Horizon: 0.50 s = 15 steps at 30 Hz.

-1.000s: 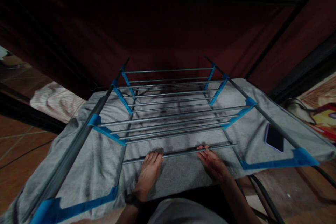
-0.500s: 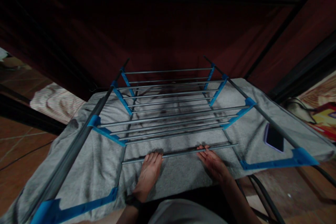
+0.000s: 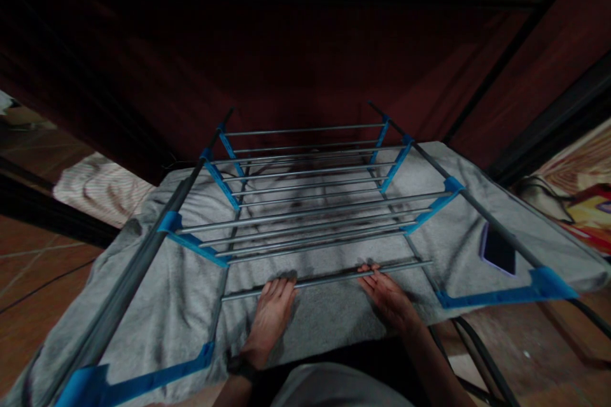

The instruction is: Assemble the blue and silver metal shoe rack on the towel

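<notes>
Thin grey metal rod [image 3: 329, 279] lies crosswise at the near end of a grey metal-tube rack with blue plastic brackets [image 3: 432, 215], over grey fleecy cloth [image 3: 324, 324]. Left hand [image 3: 273, 310] has fingers wrapped over it, left of middle; right hand [image 3: 390, 303] grasps it right of middle.

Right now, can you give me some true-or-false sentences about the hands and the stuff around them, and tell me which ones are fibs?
1. The person's left bare hand touches a thin grey metal rod. True.
2. A dark phone with a pale purple edge lies on the wrinkled grey cloth. True.
3. The person's right bare hand holds the phone. False: it is at the rod.
4. The long plastic brackets are yellow. False: they are blue.
5. The dark wristband is on the right wrist. False: it is on the left.
</notes>
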Each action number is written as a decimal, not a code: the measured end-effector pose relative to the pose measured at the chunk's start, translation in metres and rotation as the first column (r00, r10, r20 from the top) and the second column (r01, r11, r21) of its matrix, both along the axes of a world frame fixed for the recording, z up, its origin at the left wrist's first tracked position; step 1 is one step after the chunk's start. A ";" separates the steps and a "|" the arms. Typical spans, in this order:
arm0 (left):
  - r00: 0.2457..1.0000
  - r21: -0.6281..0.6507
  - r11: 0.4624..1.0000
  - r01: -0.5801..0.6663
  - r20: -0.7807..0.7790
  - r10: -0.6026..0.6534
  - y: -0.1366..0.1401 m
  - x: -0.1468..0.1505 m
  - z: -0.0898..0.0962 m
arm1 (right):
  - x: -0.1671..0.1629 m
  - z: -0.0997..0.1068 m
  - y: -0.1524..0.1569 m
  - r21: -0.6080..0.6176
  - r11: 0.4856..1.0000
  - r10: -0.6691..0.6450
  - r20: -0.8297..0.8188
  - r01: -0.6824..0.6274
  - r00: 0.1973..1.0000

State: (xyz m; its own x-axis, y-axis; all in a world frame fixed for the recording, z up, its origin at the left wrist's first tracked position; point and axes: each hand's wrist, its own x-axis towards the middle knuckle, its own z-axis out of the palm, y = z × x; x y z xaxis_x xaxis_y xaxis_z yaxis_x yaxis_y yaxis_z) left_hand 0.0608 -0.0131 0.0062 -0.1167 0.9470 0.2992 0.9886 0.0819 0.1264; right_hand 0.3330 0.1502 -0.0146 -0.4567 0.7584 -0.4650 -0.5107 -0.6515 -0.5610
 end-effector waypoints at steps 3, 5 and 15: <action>1.000 -0.019 1.000 0.015 -0.009 -0.015 -0.001 -0.001 -0.001 | 0.000 0.000 0.000 0.002 1.000 -0.001 -0.001 0.001 1.000; 1.000 -0.024 1.000 0.018 -0.011 -0.018 -0.001 -0.001 -0.001 | 0.000 -0.001 0.000 0.002 1.000 -0.001 -0.008 0.001 1.000; 1.000 0.023 1.000 -0.001 -0.019 0.001 0.002 0.002 0.003 | 0.001 -0.001 0.001 -0.004 1.000 0.015 -0.029 -0.015 0.999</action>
